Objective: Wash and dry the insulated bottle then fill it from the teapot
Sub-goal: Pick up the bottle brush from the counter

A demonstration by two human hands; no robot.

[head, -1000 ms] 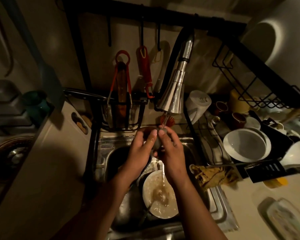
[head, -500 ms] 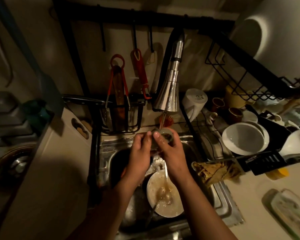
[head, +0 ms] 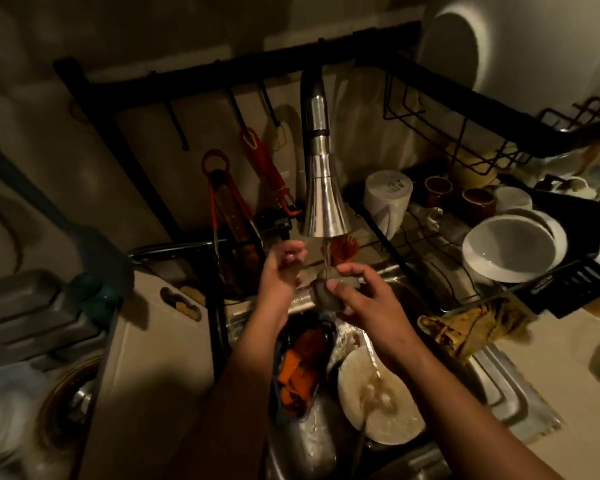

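The right hand (head: 364, 299) grips a small grey rounded piece (head: 321, 295), thumb on its near face and fingers curled over the top. It is too dim to tell whether this is the insulated bottle's cap. The piece sits above the stainless steel sink (head: 499, 386), directly under the thin stream of water (head: 326, 254) falling from the flared chrome tap head (head: 323, 206). The left hand (head: 279, 271) is just beside it but apart, fingers loosely bent, holding nothing. Below the hands a soiled white round plate (head: 395, 420) lies in the basin and takes the runoff.

To the right, on the black wire dish rack (head: 413, 237), an upturned white mug (head: 388, 199) carries a dark stamp on its base, and a black slotted rack end (head: 568, 289) bears pale lettering; both are too blurred to read. A white bowl (head: 510, 251) stands on the rack, and a crumpled yellow cloth (head: 471, 327) lies over the sink's right rim
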